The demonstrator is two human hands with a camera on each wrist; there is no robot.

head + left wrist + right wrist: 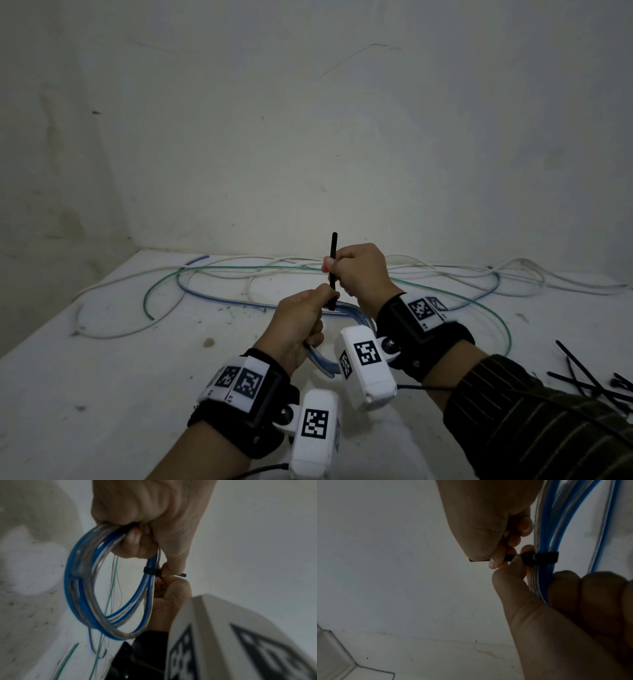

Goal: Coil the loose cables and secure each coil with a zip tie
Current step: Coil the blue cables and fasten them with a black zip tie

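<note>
A coil of blue and clear cable [320,359] hangs over the white table, gripped in my left hand [301,318]. In the left wrist view the coil [80,588] loops down from my left hand [145,507], with a black zip tie [150,572] wrapped round its strands. My right hand [361,270] pinches the tie's tail [333,260], which sticks straight up past the fingers. The right wrist view shows the tie's band [539,557] tight on the coil [547,520]. There my right hand [479,520] pinches the tail, and my left thumb [513,581] is beside the tie's head.
Loose green [154,291], blue [191,291] and white cables [513,274] sprawl across the back of the table [102,377]. Several spare black zip ties [589,380] lie at the right edge. A bare wall stands close behind.
</note>
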